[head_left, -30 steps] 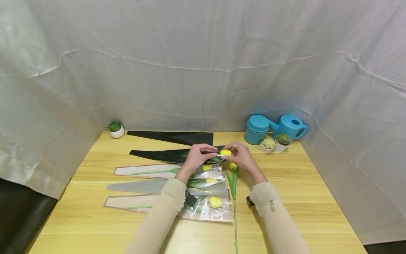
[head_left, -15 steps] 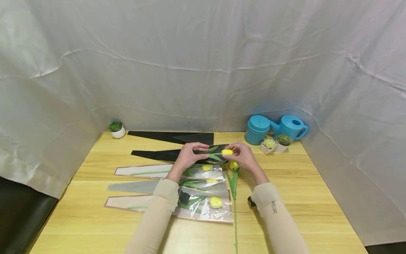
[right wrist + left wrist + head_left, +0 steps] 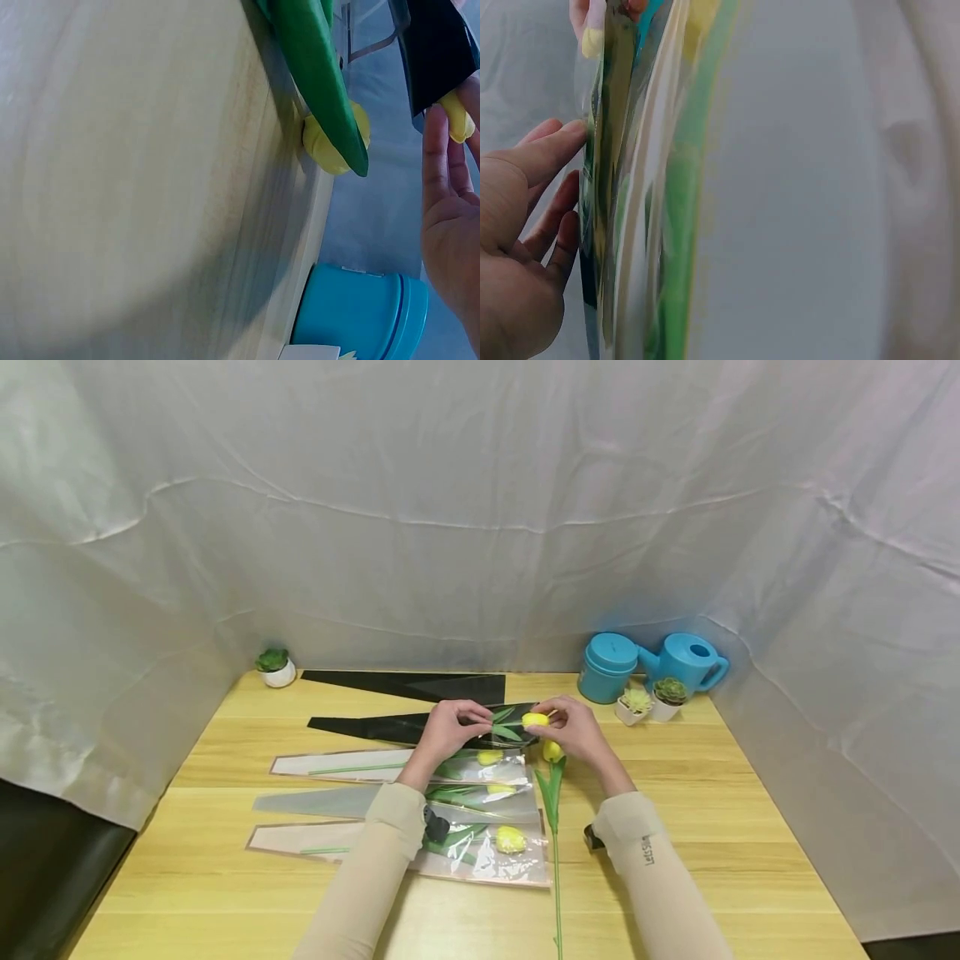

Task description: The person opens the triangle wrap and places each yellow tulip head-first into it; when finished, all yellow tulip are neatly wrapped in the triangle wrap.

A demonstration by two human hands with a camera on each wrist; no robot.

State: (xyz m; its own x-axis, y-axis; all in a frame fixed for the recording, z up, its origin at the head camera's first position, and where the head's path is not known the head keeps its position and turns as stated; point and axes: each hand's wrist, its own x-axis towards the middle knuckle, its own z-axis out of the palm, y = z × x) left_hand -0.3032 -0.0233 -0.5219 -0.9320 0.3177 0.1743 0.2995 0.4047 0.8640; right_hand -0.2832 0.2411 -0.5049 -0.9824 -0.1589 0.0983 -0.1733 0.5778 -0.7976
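Observation:
My right hand (image 3: 573, 727) pinches a yellow tulip head (image 3: 535, 720) at the mouth of a black sleeve (image 3: 375, 727); in the right wrist view the same bloom (image 3: 456, 118) sits between thumb and fingers beside the dark sleeve (image 3: 435, 52). The tulip's green leaves (image 3: 506, 732) lie over the sleeve's wide end. At those leaves, my left hand (image 3: 448, 728) pinches with thumb and fingertips; in the left wrist view its fingers (image 3: 555, 146) touch the clear sleeve edge. Whether it grips leaf, stem or film, I cannot tell.
Three sleeves with yellow tulips (image 3: 510, 839) lie nearer me. Another black sleeve (image 3: 457, 687) is behind. A loose tulip (image 3: 553, 793) lies right of them. Blue canister (image 3: 607, 668), watering can (image 3: 688, 660) and small potted plants (image 3: 633, 704) stand at the back right, one plant (image 3: 275, 667) back left.
My left hand has moved left from beside the bloom, uncovering leaves on the black sleeve, and its fingertips have closed together. My right hand has stayed at the bloom.

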